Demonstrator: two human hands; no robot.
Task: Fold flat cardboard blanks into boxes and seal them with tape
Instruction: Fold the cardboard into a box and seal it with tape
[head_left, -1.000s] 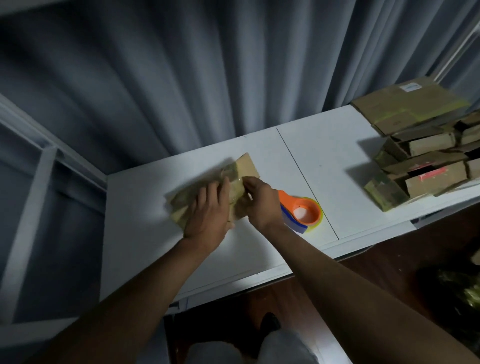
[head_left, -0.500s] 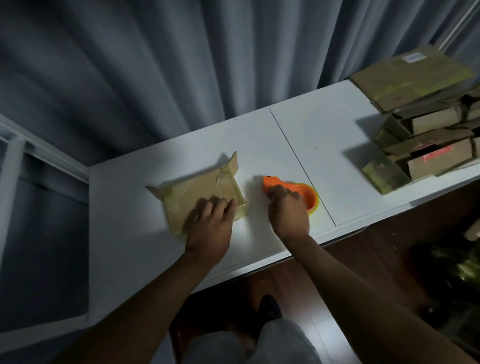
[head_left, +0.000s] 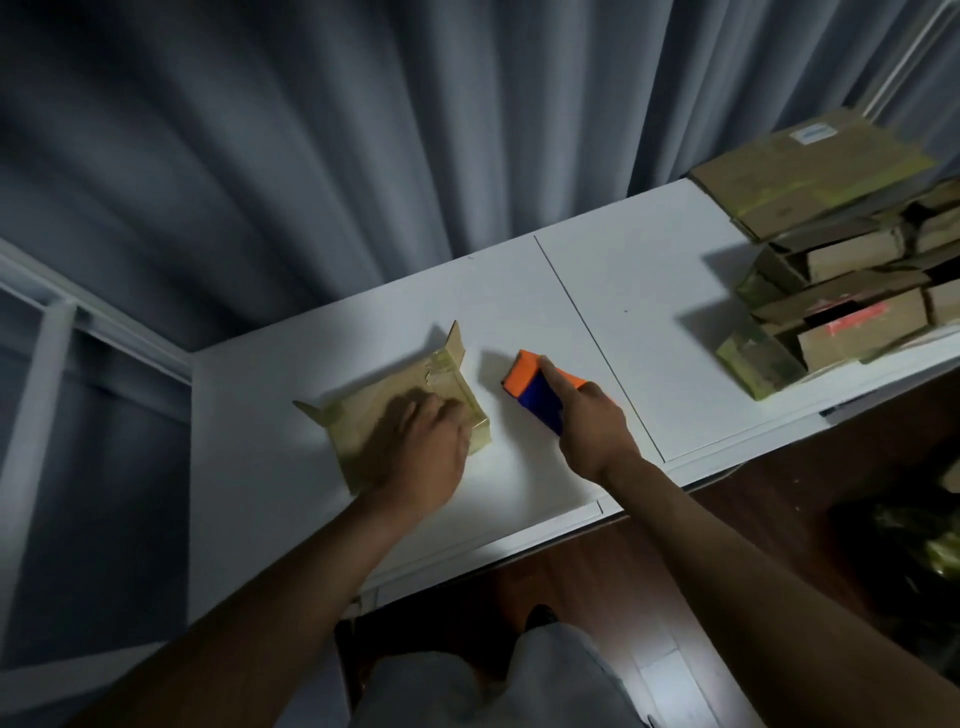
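Cardboard box (head_left: 415, 410), partly folded, lies low and flat on the white table (head_left: 649, 291), at about nine o'clock from the tape dispenser (head_left: 535, 389). We see brown board glazed with yellowish clear tape along its right edge and near corner; one flap (head_left: 454, 343) stands upright at the far right corner, and a smaller flap (head_left: 314, 410) juts out at the left corner. Our left hand (head_left: 421, 452) rests on the box top, blurred, so we cannot tell how its fingers lie. Our right hand (head_left: 589, 426) grips the orange-and-blue dispenser, index finger extended along its top. At two o'clock from the dispenser, well apart, sits a pile of cardboard boxes (head_left: 841, 270). Grey curtains (head_left: 363, 130) hang behind the table.
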